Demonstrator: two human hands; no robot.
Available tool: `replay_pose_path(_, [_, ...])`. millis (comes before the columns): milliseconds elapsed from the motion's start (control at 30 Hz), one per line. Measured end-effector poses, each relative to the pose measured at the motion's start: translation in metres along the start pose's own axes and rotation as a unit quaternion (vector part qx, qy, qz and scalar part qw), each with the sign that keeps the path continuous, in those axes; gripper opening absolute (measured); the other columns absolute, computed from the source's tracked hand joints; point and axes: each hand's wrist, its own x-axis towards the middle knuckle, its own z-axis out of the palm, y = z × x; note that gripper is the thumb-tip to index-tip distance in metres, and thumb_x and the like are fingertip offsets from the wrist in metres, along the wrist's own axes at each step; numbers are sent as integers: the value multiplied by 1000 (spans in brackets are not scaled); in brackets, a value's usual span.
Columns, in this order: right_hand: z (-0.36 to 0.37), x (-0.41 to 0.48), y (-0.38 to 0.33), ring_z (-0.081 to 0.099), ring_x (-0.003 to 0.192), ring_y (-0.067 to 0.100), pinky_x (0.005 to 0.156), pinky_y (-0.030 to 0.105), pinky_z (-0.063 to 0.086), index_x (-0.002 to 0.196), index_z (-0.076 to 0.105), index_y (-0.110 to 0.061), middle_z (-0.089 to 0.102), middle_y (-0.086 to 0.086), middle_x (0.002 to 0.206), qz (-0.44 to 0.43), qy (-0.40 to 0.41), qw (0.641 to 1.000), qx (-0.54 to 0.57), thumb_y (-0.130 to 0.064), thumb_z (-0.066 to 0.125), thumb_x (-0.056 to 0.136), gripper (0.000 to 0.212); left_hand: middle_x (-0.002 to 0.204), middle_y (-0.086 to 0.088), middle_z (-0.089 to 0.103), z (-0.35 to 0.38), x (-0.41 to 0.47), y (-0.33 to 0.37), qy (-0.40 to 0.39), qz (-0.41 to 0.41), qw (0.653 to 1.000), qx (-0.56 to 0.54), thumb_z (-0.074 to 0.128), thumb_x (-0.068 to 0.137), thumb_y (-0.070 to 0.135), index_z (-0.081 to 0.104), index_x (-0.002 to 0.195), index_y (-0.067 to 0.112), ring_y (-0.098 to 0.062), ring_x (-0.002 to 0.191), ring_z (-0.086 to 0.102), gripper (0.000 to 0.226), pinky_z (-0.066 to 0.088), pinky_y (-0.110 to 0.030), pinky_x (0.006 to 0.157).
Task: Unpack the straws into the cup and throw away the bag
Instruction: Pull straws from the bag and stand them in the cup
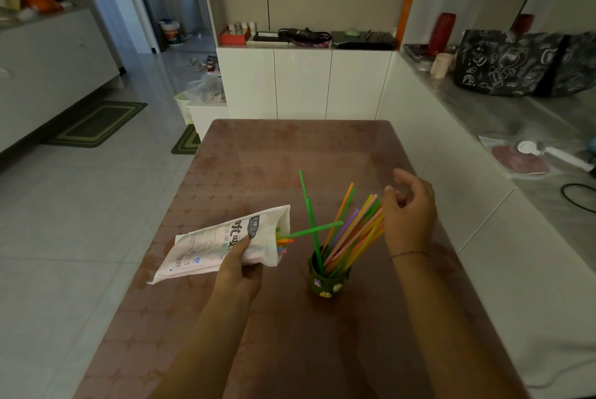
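Your left hand grips the white printed bag around its middle, thumb on top and fingers curled under it. The bag is held off the pink-brown worktop, lying roughly sideways with its open mouth pointing right toward the cup. A few straw ends, orange, yellow and blue, poke out of the mouth. One long green straw sticks out of the bag much further and reaches across to the bunch in the cup.

The cup is small and dark green with little stickers on its side, and it stands upright on the worktop just right of the bag, between your two forearms. It is packed with straws in orange, yellow, pink, purple and green, most of them fanning up and to the right. One green bendy straw stands nearly upright on the left of the bunch.

Your right hand is up at the top ends of the leaning straws, with the fingers loosely curled and the thumb raised. The tips reach your fingers, but you cannot tell whether any straw is pinched or only touched.

Away from the task there are a black doodle-print tote and a red vase on the side worktop to your right, white cabinets behind, and green mats on the floor to your left
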Motion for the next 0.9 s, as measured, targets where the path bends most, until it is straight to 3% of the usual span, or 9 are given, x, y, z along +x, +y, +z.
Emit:
replay_pose_path(100, [5,-10,-5,53,64,14,68,23,45,97,66,-17,69,12,91,28,-28,998,43,-6,57,84,20,102,-6,66,1,0,0,-11,14,1000,1,60,88,0,51,121,13,-20,89,65,37,58,-45,62])
replay_pose_path(200, [19,-35,-11,58,72,24,77,34,47,81,62,-26,63,2,77,89,-99,984,117,-18,55,88,14,103,-5,68,2,0,2,-25,41,999,4,60,87,-1,52,124,12,-19,89,66,40,60,-38,61])
replay_pose_path(333, [38,-61,-12,56,108,22,98,35,42,94,62,-25,63,6,108,242,-174,935,190,-14,39,95,25,112,-5,69,4,2,5,-49,103,992,44,62,86,-2,55,126,10,-18,95,68,42,60,-36,72])
replay_pose_path(400, [46,-70,-12,54,112,21,102,38,41,94,63,-23,61,5,114,319,-210,898,218,-18,38,96,26,112,-5,70,4,0,5,-66,130,987,61,65,83,-2,57,123,11,-18,96,70,42,61,-34,73])
replay_pose_path(500, [54,-80,-10,54,102,20,85,34,47,102,64,-14,58,8,116,428,-252,825,270,-29,39,96,30,120,-7,68,7,-6,2,-106,149,978,99,70,76,7,55,129,10,-22,105,67,55,57,-40,86])
replay_pose_path(567, [56,-83,-8,58,88,21,74,34,50,111,61,-9,62,9,104,495,-264,764,319,-34,37,97,37,121,-8,68,8,-10,-1,-142,162,966,140,71,75,14,52,133,12,-24,107,67,61,56,-44,87])
replay_pose_path(733, [52,-81,-1,62,62,22,49,32,55,87,64,-9,62,10,85,580,-255,667,392,-24,38,98,32,118,-5,70,7,-18,-5,-193,219,929,226,69,79,22,57,126,20,-24,108,66,48,56,-44,87])
replay_pose_path(800, [50,-80,3,60,72,26,49,35,57,88,65,-7,61,13,91,592,-256,638,421,-21,40,97,30,117,-6,70,8,-18,-5,-193,239,917,255,70,78,22,58,124,21,-25,109,66,47,54,-48,90])
replay_pose_path(900, [50,-78,4,59,85,29,59,42,59,94,63,-7,62,14,96,588,-264,629,436,-22,41,96,27,116,-6,70,8,-18,-6,-193,257,900,294,71,77,22,60,122,19,-25,108,66,46,54,-49,91])
